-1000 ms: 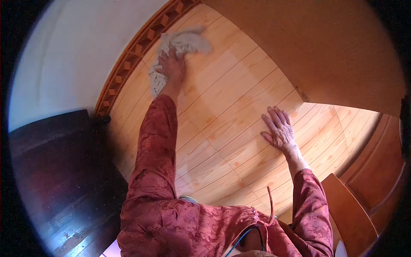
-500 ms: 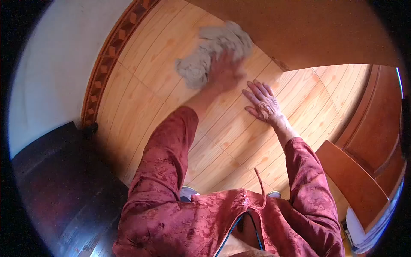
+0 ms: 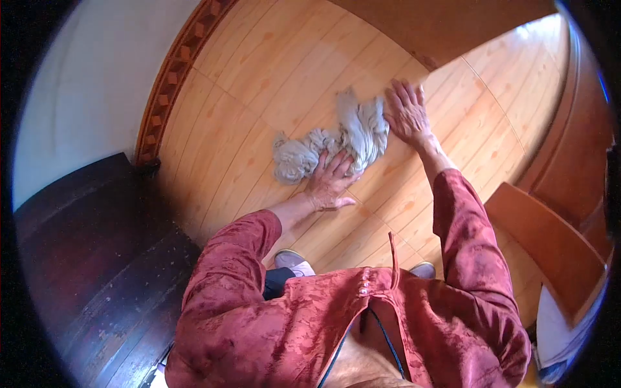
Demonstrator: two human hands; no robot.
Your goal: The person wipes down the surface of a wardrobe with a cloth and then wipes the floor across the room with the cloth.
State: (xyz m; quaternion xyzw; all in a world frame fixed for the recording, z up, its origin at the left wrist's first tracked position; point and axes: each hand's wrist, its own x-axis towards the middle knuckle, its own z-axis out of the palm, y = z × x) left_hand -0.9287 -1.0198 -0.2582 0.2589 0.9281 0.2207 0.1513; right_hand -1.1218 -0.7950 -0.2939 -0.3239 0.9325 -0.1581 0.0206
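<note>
A crumpled grey-white cloth [image 3: 362, 129] lies bunched on the wood-patterned tile floor [image 3: 291, 71]. My left hand [image 3: 330, 184] is palm down at the cloth's near edge, fingers spread over its folds and thumb stretched out to the right; it presses on the cloth without visibly closing round it. To the right of the cloth, my right hand [image 3: 406, 115] rests flat on the floor with its fingers extended, close to the cloth's right edge and holding nothing.
A dark wooden piece of furniture [image 3: 97, 258] stands at the left, below a white wall [image 3: 84, 84] with a patterned border strip [image 3: 169, 84]. A brown panel [image 3: 453, 22] is at the top. Brown wooden furniture [image 3: 550, 233] fills the right side. My shoes [image 3: 291, 260] show near the bottom.
My left hand and the cloth have come from the far left, rightward and back toward my body. The view has shifted, and my right hand appears higher in it, still flat on the floor.
</note>
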